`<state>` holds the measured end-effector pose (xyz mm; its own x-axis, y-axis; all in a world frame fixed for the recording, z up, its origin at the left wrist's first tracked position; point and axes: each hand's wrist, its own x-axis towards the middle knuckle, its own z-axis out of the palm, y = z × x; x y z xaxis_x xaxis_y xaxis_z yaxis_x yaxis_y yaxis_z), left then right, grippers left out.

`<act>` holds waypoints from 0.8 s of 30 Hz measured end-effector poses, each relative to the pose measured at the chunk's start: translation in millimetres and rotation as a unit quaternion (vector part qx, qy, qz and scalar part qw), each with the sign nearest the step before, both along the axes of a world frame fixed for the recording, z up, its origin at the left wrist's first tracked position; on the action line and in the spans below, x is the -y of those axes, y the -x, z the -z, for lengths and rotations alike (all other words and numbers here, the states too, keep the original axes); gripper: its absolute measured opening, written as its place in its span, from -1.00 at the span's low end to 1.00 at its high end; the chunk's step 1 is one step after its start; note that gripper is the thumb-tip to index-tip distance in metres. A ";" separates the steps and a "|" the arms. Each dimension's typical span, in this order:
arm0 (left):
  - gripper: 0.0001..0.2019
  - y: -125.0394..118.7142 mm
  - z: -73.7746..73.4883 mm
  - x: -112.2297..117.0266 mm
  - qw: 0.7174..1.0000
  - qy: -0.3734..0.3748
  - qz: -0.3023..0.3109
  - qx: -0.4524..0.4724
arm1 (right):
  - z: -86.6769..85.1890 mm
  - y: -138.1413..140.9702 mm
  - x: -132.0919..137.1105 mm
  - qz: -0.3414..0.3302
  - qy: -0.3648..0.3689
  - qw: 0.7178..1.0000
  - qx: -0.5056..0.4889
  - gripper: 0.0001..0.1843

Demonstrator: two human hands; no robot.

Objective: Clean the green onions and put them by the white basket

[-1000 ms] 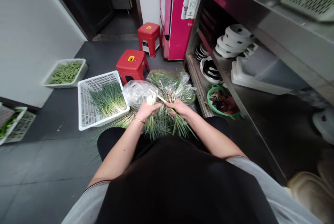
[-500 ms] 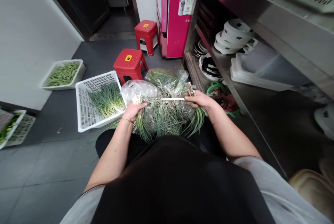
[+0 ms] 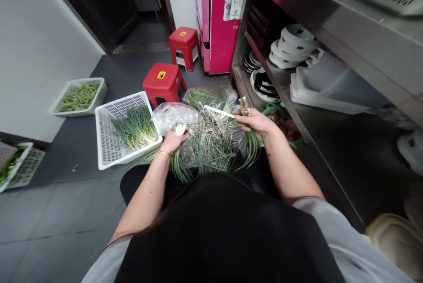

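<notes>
My left hand (image 3: 172, 143) is closed around a small bunch of spring onions (image 3: 180, 130); their clean white ends point up and the green leaves hang below. My right hand (image 3: 254, 121) grips another bunch of spring onions (image 3: 244, 106) with brown, soiled root ends. A slim, straight white stick-like piece (image 3: 219, 111) also juts from its fingers to the left; I cannot tell what it is. Between and below both hands lies a heap of loose green leaves and dry trimmings (image 3: 213, 144). Behind it rest a clear plastic bag (image 3: 174, 113) and a bag of greens (image 3: 208, 97).
To the left stands a white basket (image 3: 105, 131) of spring onions, with a tray (image 3: 79, 113) of green beans beyond. Red stools (image 3: 161, 81) stand ahead. A metal shelf (image 3: 291, 113) with dishes runs along the right; a green basket (image 3: 271, 108) sits near its foot.
The white stick-like piece spanned level between my hands; now its left end is raised and apart from my left hand. My left hand has shifted slightly right and down.
</notes>
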<state>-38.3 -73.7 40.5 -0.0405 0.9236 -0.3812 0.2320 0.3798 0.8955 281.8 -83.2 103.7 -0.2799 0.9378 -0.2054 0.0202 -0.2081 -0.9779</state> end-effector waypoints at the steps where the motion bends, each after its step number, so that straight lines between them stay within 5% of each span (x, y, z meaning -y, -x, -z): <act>1: -0.72 -5.1 -3.1 1.9 1.000 -0.005 0.010 0.005 | 5.7 12.3 -2.6 -0.033 -0.011 0.999 -0.017 -0.78; 8: -0.66 -19.3 -34.1 10.8 0.963 -0.066 -0.007 0.261 | 50.0 105.7 3.1 -0.142 0.003 0.990 -0.026 -0.71; 10: -0.67 -13.7 -37.0 11.3 0.959 -0.060 -0.028 0.274 | 54.3 113.3 2.6 -0.143 0.017 0.989 -0.018 -0.74; 16: -0.69 9.1 -34.3 10.1 0.949 -0.027 -0.035 0.313 | 46.7 94.5 -10.2 0.018 -0.032 0.997 0.062 -0.71; 21: -0.66 4.7 -31.7 8.6 0.949 -0.034 -0.016 0.312 | 46.9 121.9 5.4 -0.118 -0.167 0.950 0.235 -0.74; 24: -0.66 1.4 -28.2 8.5 0.958 -0.057 -0.041 0.278 | 48.3 139.5 13.3 -0.144 -0.203 0.924 0.292 -0.81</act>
<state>-39.7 -82.2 68.7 0.0660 0.9628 -0.2619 -0.3193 0.2691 0.9086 142.4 -96.6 55.4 -0.4828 0.8744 -0.0486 0.5659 0.2691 -0.7793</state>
